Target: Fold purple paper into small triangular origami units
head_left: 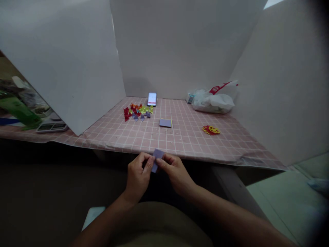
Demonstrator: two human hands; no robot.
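A small purple sheet of paper (158, 154) is pinched between both hands, just off the table's front edge. My left hand (138, 173) is closed on its left side, thumb against the paper. From the right, my right hand (177, 173) grips the same sheet with thumb and fingers. Whether the paper carries a fold I cannot make out. Straight beyond the hands lies a stack of purple paper (165, 122) with a yellow edge showing. Farther left sits a cluster of folded paper pieces (136, 111) in red, orange, yellow and purple.
A lit phone (152, 98) stands upright at the back of the pink checked table (123, 137). Toward the right are red and yellow cut-out shapes (211, 130) and a white plastic bag (214, 101). White panels (177, 48) enclose the table. A scale (52, 127) lies outside the left panel.
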